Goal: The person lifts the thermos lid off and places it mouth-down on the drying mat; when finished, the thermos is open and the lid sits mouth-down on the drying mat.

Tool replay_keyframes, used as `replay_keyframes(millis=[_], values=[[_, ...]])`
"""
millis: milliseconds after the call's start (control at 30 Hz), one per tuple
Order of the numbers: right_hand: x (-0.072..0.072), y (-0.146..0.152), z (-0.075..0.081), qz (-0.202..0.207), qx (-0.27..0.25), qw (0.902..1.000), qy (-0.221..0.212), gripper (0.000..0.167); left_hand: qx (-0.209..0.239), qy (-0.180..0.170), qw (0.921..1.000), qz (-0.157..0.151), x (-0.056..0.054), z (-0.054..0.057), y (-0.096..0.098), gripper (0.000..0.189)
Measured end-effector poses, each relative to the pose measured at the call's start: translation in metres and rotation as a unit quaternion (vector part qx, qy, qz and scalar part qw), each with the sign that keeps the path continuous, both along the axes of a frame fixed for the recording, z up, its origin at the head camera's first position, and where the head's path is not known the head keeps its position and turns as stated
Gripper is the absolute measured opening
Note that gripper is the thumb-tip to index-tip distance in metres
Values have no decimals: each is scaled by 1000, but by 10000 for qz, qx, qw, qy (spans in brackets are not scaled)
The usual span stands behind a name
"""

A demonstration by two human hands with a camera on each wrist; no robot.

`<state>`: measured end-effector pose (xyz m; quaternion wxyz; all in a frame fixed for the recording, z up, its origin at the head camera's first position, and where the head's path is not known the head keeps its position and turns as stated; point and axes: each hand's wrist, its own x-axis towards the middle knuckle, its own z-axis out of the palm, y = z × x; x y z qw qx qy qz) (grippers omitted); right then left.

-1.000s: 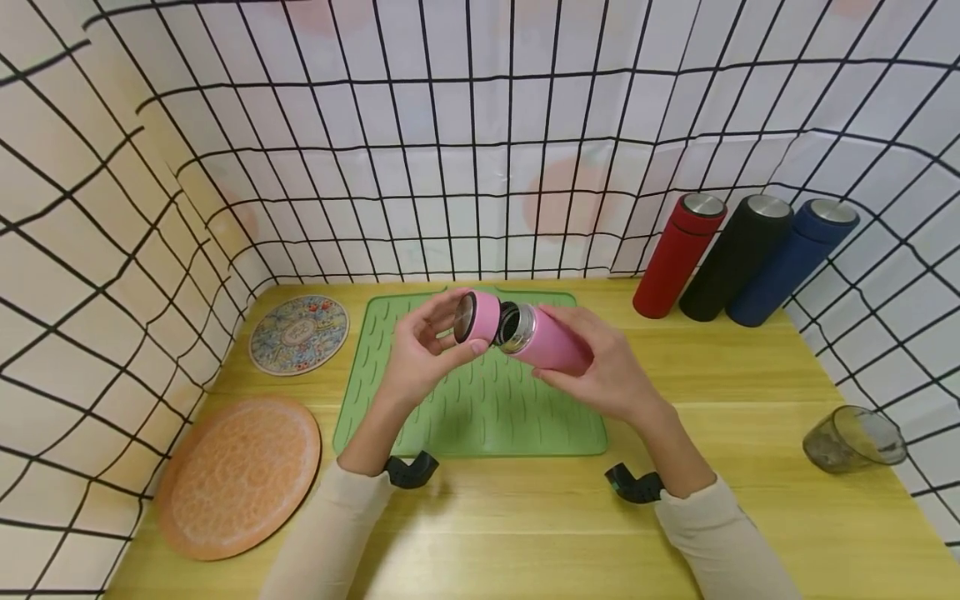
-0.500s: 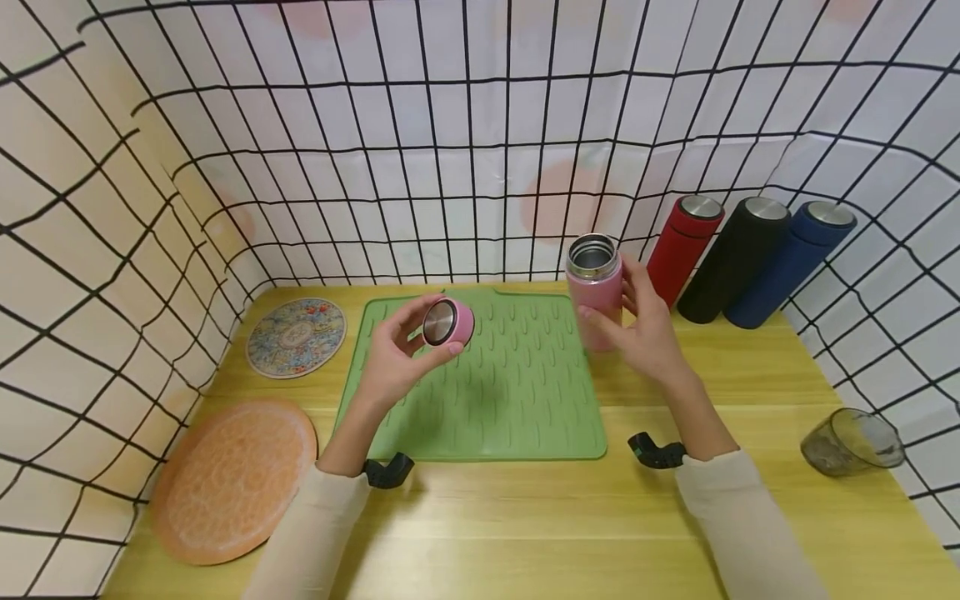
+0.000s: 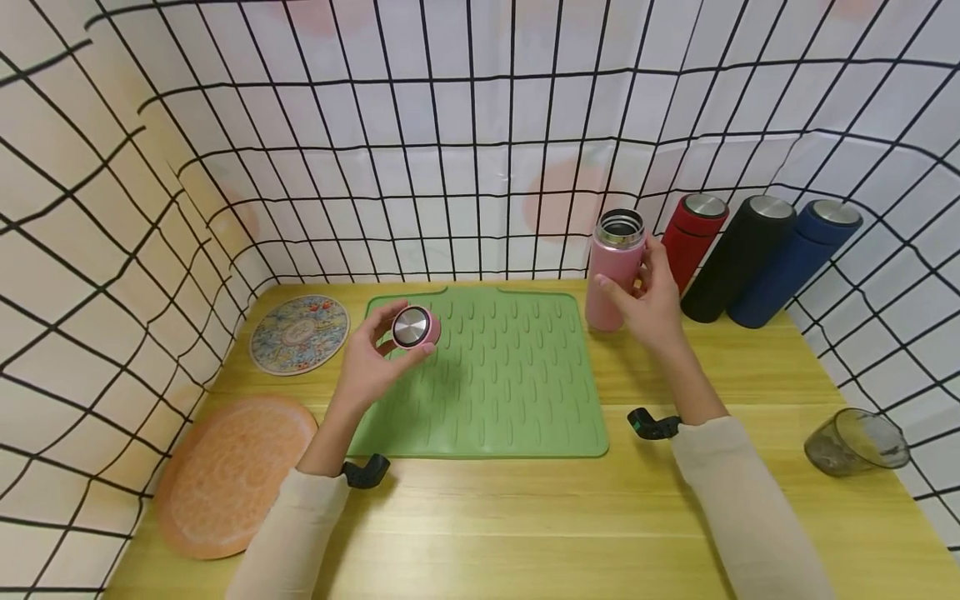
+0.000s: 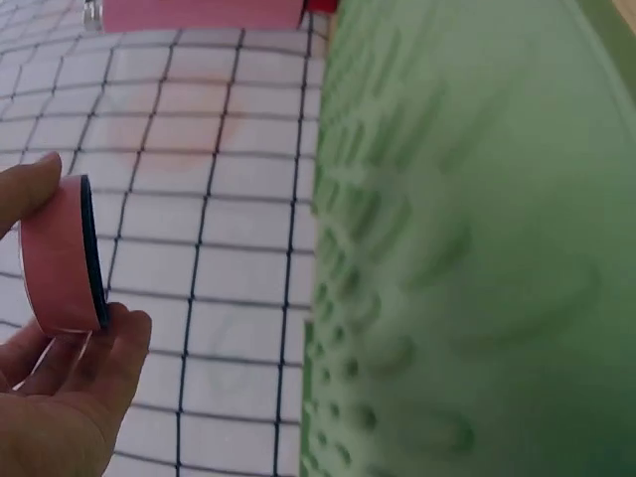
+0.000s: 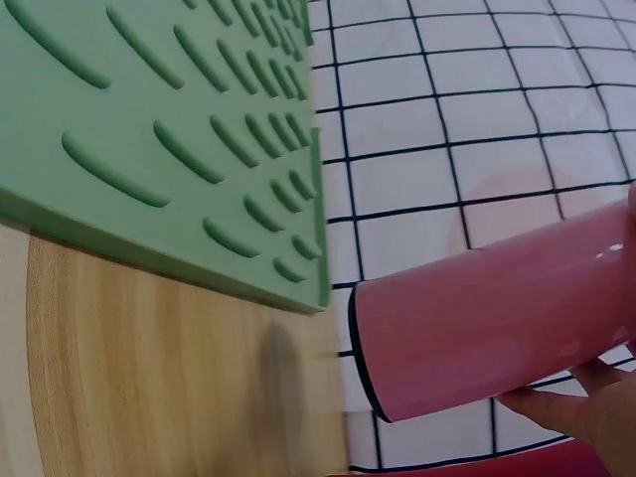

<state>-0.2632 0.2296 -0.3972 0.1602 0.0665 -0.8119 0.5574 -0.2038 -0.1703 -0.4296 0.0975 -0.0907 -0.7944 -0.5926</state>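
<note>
Your left hand [image 3: 367, 365] pinches the cap [image 3: 412, 327], thumb one side, fingers the other, held above the left part of the mat [image 3: 487, 383]. Your right hand [image 3: 652, 312] grips the pink bottle [image 3: 611, 271] round its side: upright, mouth up, towards the back edge of the bench [image 3: 495, 517], just right of the mat.

Change: a second ago cap and bottle met over the mat; now well apart. Uncapping looks done; setting the bottle down seems the step in hand. Right wrist view suggests its base is just clear of the bench.

Contents: steel neck bare, inside too dark to read. Red [image 3: 688, 242], black [image 3: 738, 258] and blue bottles [image 3: 795, 267], back right corner, all capped; contents hidden. Glass [image 3: 847, 442] by the right edge; no drink made out.
</note>
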Motion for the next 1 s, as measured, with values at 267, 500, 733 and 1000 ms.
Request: replay_keyframes(millis=[267, 500, 733, 1000], values=[[-18, 0, -9, -278, -199, 9993, -158, 88, -670, -188, 9968, 386, -7, -10, -22, 75], [-16, -9, 5, -333, -597, 9976, -117, 76, -1396, -577, 9861, 688, -8, -14, -34, 73], [-18, -12, 7, -481, -550, 9972, -187, 77, -2230, -884, 9679, 746, -9, -20, -44, 73], [-48, -1, -27, -622, -711, 9955, 77, 79, -2598, -1118, 9579, 499, -11, -24, -51, 73]])
